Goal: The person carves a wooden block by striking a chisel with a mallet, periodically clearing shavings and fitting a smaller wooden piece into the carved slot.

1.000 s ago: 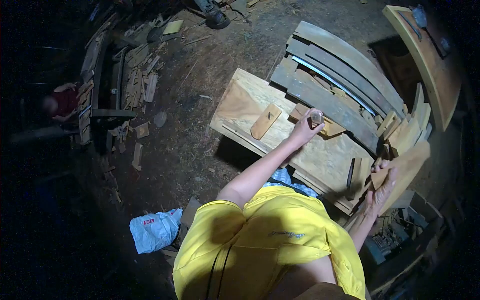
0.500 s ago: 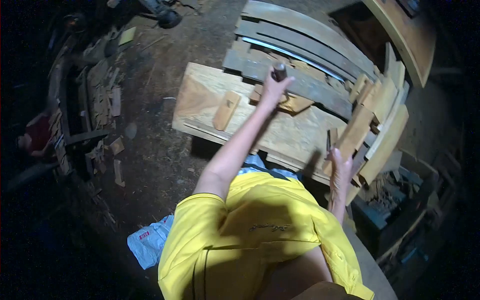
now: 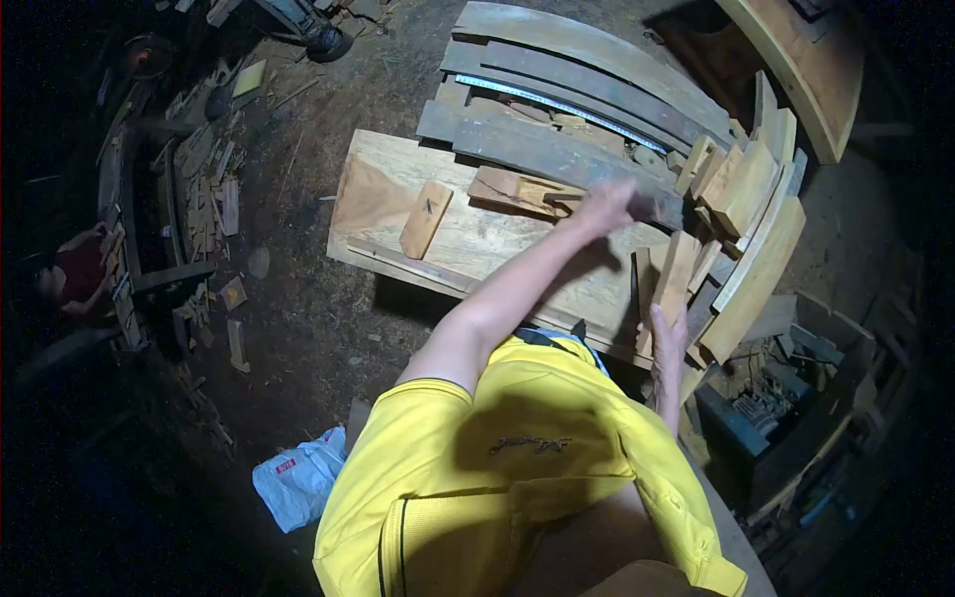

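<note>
My left hand [image 3: 605, 209] is smeared by motion above the pale wooden board [image 3: 373, 189], its fingers closed round a dark handle [image 3: 645, 207] that is also blurred. Just left of it lies a wooden block with a hollow in it [image 3: 507, 189], with something dark at its right end. Low on the right, my right hand [image 3: 669, 343] grips the lower end of a long wooden piece [image 3: 676, 274]. A shorter piece of wood [image 3: 428, 221] with a small dark mark rests on the left part of the board.
Grey planks [image 3: 567, 149] and a light measuring strip [image 3: 557, 97] lie beyond the board. More timber [image 3: 761, 264] is stacked at the right, above a dark box of tools [image 3: 756, 408]. Wood scraps and a blue-white bag [image 3: 303, 483] lie left. A person [image 3: 80, 269] is at far left.
My left hand has moved right and slightly down, away from the hollowed block, which now shows more fully. My right hand stays low at the right with the wooden piece. The view has shifted slightly.
</note>
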`<state>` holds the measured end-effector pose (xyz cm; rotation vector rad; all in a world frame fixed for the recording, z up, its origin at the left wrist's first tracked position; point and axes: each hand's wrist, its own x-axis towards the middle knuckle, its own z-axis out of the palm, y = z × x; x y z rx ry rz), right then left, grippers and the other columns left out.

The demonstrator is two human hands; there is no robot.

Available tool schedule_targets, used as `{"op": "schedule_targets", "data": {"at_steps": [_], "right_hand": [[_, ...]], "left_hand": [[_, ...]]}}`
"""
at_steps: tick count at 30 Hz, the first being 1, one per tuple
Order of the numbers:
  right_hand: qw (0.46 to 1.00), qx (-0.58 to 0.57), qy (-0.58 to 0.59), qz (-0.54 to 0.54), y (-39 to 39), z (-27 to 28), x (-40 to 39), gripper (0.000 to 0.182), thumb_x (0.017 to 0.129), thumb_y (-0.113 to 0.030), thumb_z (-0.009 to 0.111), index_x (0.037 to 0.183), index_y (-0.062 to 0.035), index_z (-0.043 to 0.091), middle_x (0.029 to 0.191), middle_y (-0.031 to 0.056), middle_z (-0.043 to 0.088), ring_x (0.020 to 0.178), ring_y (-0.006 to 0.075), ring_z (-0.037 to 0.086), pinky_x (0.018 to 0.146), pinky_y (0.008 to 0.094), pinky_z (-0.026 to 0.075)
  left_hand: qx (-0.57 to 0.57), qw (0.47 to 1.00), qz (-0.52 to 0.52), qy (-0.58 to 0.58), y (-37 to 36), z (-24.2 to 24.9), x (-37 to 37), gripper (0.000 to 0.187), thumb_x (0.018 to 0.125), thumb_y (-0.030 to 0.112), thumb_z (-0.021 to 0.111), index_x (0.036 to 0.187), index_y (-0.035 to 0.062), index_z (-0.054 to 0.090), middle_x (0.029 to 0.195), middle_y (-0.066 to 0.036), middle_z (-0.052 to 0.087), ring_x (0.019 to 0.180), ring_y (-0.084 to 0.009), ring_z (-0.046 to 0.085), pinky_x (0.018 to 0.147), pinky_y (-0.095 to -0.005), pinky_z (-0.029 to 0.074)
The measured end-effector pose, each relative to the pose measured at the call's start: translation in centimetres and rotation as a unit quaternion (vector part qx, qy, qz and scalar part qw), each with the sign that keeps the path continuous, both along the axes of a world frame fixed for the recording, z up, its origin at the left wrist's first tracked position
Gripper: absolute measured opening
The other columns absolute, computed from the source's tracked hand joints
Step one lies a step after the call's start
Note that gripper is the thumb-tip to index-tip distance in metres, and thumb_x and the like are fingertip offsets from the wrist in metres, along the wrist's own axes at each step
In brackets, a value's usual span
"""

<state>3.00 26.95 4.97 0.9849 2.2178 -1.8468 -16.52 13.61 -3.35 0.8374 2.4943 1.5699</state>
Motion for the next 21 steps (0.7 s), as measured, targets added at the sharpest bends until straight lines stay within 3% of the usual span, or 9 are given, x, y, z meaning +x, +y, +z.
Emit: {"op": "schedule_targets", "data": {"at_steps": [2, 5, 11, 14, 15, 17, 18, 20, 21], "right_hand": [[1.0, 0.004, 0.006, -0.023, 0.8, 0.8, 0.1, 0.052, 0.083, -0.02, 0.061, 0.126, -0.0044, 0.037, 0.087, 0.0069, 0.054, 0.06, 0.0129, 0.054, 0.054, 0.0253, 0.047], [0.997, 0.026, 0.024, -0.072, 1.1, 1.8, 0.5, 0.051, 0.085, -0.02, 0.058, 0.127, -0.0018, 0.034, 0.087, 0.0084, 0.054, 0.057, 0.014, 0.054, 0.05, 0.0258, 0.047], [0.96, 0.146, 0.131, -0.201, -0.1, 1.2, 1.3, 0.06, 0.088, -0.019, 0.056, 0.132, 0.0016, 0.022, 0.081, 0.0124, 0.055, 0.06, 0.0164, 0.055, 0.061, 0.0288, 0.048], [0.95, 0.116, 0.166, -0.237, -1.0, -1.1, 1.6, 0.061, 0.088, -0.018, 0.056, 0.134, 0.0005, 0.019, 0.08, 0.012, 0.055, 0.06, 0.016, 0.055, 0.06, 0.0288, 0.048], [0.943, 0.121, 0.194, -0.241, -1.7, -2.5, 1.2, 0.055, 0.089, -0.017, 0.055, 0.13, 0.0002, 0.024, 0.08, 0.0114, 0.055, 0.06, 0.0163, 0.056, 0.06, 0.0295, 0.048], [0.97, 0.193, 0.126, -0.072, -1.0, -10.0, 1.1, 0.047, 0.088, -0.018, 0.055, 0.124, -0.0008, 0.029, 0.08, 0.0106, 0.054, 0.06, 0.0173, 0.057, 0.057, 0.0294, 0.048], [0.97, 0.195, 0.126, -0.076, -1.8, -8.3, 1.0, 0.047, 0.088, -0.018, 0.055, 0.124, -0.0008, 0.029, 0.08, 0.0106, 0.054, 0.06, 0.0173, 0.057, 0.057, 0.0294, 0.048], [0.995, 0.015, 0.063, -0.08, -4.6, -2.7, -0.7, 0.039, 0.088, -0.018, 0.056, 0.116, -0.0021, 0.033, 0.083, 0.0102, 0.052, 0.059, 0.0167, 0.056, 0.052, 0.0277, 0.047], [0.995, 0.015, 0.062, -0.079, -3.7, -2.9, -0.5, 0.039, 0.088, -0.018, 0.056, 0.116, -0.0021, 0.033, 0.083, 0.0102, 0.052, 0.059, 0.0167, 0.056, 0.052, 0.0277, 0.047]], "left_hand": [[-0.063, 0.991, -0.097, 0.064, 1.1, -2.2, 1.1, 0.031, 0.063, 0.009, 0.07, 0.089, 0.0065, 0.055, 0.082, -0.014, 0.061, 0.083, -0.0338, 0.06, 0.072, -0.0429, 0.047], [-0.123, 0.978, -0.164, 0.037, 1.0, -2.4, 1.9, 0.029, 0.062, 0.008, 0.069, 0.086, 0.007, 0.055, 0.08, -0.013, 0.061, 0.083, -0.0332, 0.06, 0.07, -0.0433, 0.047], [-0.099, 0.983, -0.1, 0.115, 1.3, -2.7, 3.0, 0.03, 0.063, 0.011, 0.07, 0.086, 0.0084, 0.052, 0.078, -0.011, 0.059, 0.08, -0.0316, 0.058, 0.068, -0.0436, 0.045], [-0.101, 0.984, -0.064, 0.135, 1.9, -3.1, 3.1, 0.033, 0.063, 0.015, 0.072, 0.087, 0.0087, 0.051, 0.079, -0.011, 0.059, 0.081, -0.0305, 0.058, 0.068, -0.0429, 0.044], [-0.104, 0.984, -0.054, 0.137, 2.1, -3.3, 3.1, 0.033, 0.062, 0.015, 0.072, 0.086, 0.0086, 0.05, 0.079, -0.011, 0.059, 0.08, -0.0304, 0.058, 0.068, -0.0427, 0.043], [-0.099, 0.984, -0.057, 0.139, 2.2, -3.7, 3.1, 0.033, 0.062, 0.014, 0.072, 0.087, 0.0087, 0.051, 0.079, -0.01, 0.059, 0.08, -0.0306, 0.058, 0.068, -0.0429, 0.043], [-0.116, 0.983, -0.06, 0.13, 2.1, -3.9, 3.1, 0.031, 0.064, 0.011, 0.069, 0.089, 0.0089, 0.051, 0.08, -0.01, 0.059, 0.081, -0.0307, 0.057, 0.069, -0.043, 0.043], [-0.142, 0.982, -0.056, 0.116, 2.2, -4.0, 3.0, 0.03, 0.064, 0.008, 0.067, 0.09, 0.0092, 0.052, 0.082, -0.011, 0.059, 0.082, -0.0307, 0.056, 0.07, -0.0429, 0.042], [-0.142, 0.982, -0.055, 0.115, 2.1, -3.9, 3.0, 0.03, 0.064, 0.008, 0.067, 0.09, 0.0092, 0.052, 0.082, -0.011, 0.059, 0.082, -0.0307, 0.056, 0.07, -0.0429, 0.042]]}}
